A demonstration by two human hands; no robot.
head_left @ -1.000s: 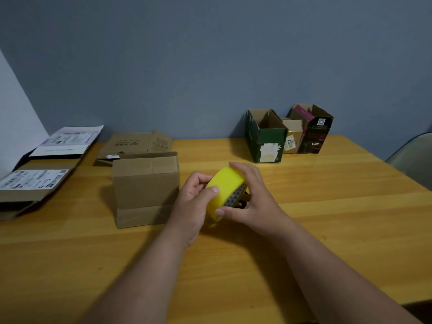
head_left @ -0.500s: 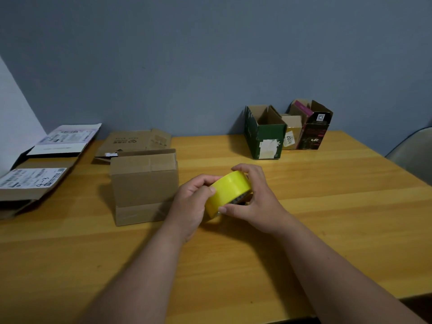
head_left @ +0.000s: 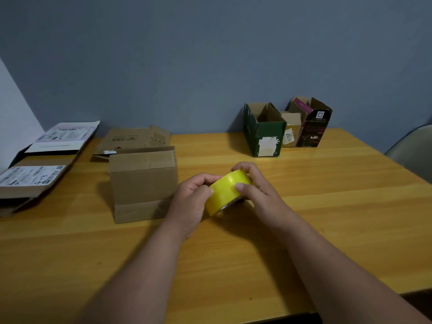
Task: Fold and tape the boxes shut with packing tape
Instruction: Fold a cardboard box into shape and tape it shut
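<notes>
1. A single head-worn camera looks forward and down across a wooden table (head_left: 327, 230) toward a blue-grey wall (head_left: 210, 54).
2. Both forearms enter from the bottom edge; the left hand (head_left: 189, 202) and right hand (head_left: 261, 195) sit near the frame's centre, close to the lens.
3. The wide angle takes in the table's far edge and a chair (head_left: 413, 155) at right.
4. No second view shares the scene.
</notes>
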